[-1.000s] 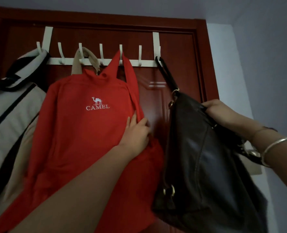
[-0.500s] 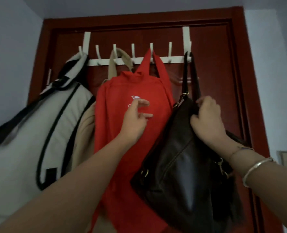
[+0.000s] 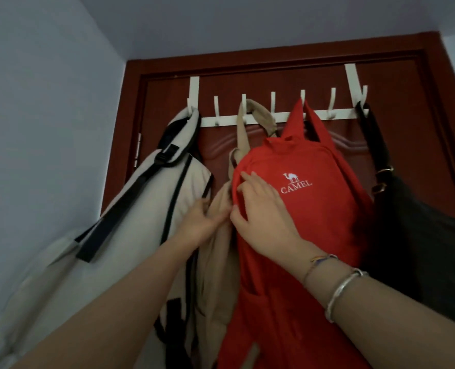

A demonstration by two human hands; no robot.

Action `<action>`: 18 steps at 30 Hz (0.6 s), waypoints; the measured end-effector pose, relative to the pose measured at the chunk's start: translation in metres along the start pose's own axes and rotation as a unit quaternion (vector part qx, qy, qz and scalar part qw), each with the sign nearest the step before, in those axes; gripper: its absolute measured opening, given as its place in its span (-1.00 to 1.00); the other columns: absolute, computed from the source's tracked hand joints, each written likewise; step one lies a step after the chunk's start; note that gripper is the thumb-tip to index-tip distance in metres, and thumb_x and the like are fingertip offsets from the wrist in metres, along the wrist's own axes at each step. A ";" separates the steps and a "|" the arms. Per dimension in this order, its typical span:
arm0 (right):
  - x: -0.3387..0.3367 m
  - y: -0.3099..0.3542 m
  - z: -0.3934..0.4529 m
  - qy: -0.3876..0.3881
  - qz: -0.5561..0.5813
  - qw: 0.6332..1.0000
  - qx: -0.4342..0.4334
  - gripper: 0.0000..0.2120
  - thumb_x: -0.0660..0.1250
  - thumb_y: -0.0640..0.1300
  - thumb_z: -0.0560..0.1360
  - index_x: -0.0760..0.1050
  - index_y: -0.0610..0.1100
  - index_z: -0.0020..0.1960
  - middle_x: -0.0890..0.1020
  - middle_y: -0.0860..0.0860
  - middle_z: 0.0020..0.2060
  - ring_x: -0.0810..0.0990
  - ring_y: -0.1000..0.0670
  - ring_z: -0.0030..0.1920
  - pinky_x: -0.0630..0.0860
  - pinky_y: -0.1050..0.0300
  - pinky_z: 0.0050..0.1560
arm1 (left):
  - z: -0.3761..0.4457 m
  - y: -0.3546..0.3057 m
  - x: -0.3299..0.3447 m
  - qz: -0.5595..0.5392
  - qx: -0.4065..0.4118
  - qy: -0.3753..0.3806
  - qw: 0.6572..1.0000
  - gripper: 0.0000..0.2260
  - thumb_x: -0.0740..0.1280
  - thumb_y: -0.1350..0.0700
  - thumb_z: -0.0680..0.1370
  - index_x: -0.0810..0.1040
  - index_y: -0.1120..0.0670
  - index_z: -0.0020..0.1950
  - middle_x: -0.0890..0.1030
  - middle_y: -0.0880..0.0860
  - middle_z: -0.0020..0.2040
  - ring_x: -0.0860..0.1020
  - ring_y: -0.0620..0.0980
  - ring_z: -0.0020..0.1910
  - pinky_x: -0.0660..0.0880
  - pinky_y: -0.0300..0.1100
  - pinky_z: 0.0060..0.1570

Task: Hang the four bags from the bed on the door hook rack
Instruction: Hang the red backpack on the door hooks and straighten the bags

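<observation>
Bags, four of them, hang on the white door hook rack fixed over the top of the dark red door. At the rack's left end the cream backpack, trimmed and strapped in black, hangs from the first hook and bulges out toward the pale wall. Next along, the beige bag hangs by a loop over the third hook, its body tucked between the cream backpack and the red bag. The red bag, printed with a white camel and the word CAMEL, hangs from the fifth hook near the middle of the rack and overlaps the beige bag's right side. At the rack's right end the black handbag hangs by its dark strap from the last hook, its body running off toward the right edge of view.

Both hands meet at the seam between the beige and red bags. The left hand has its fingers stretched forward and loosely spread, pressing into the beige fabric; whether it pinches any cloth I cannot tell. The right hand, wearing a silver bangle and a thin cord bracelet at the wrist, lies on the red bag's left edge with fingers curled over that edge, thumb beneath, appearing to grip the fabric lightly.
</observation>
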State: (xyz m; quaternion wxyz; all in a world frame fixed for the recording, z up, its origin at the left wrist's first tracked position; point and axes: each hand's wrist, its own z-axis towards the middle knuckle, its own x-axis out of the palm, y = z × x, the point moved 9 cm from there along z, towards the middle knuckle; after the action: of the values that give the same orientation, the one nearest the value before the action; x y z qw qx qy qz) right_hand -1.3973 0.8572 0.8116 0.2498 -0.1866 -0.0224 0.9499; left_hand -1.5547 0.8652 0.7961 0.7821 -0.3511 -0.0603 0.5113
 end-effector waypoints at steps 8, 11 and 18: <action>0.026 -0.015 0.038 0.055 -0.132 0.988 0.050 -0.47 0.16 -0.10 0.44 0.22 -0.04 0.41 0.26 0.04 0.47 0.16 -0.06 0.48 0.05 -0.12 0.47 | 0.026 -0.011 -0.015 -0.032 0.103 -0.079 0.991 -0.76 0.28 -0.05 0.54 0.47 0.06 -0.25 0.58 0.03 -0.30 0.57 0.11 -0.21 0.47 0.00 -0.13; 0.035 -0.022 0.039 0.075 -0.188 0.977 0.072 -0.49 0.18 -0.07 0.40 0.31 -0.04 0.35 0.35 0.02 0.39 0.31 -0.13 0.34 0.20 -0.12 0.36 | 0.036 -0.027 -0.033 -0.041 0.141 -0.139 0.979 -0.71 0.24 -0.04 0.56 0.44 0.11 -0.27 0.56 0.09 -0.30 0.54 0.13 -0.23 0.44 0.01 -0.14; 0.044 -0.049 0.038 0.085 -0.213 0.965 0.126 -0.51 0.15 0.05 0.43 0.32 -0.06 0.33 0.38 -0.04 0.30 0.30 -0.19 0.26 0.23 -0.14 0.27 | 0.071 -0.025 -0.102 -0.140 0.134 -0.240 0.951 -0.77 0.16 0.02 0.60 0.43 0.15 -0.13 0.46 -0.05 -0.29 0.42 -0.12 -0.32 0.32 -0.40 -0.33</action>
State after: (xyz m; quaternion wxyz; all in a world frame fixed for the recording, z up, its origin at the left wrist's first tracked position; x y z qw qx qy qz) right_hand -1.4241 0.9230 0.8380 0.4686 -0.2245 0.0796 0.8507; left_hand -1.6159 0.8079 0.8916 0.8482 -0.0981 -0.2259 0.4689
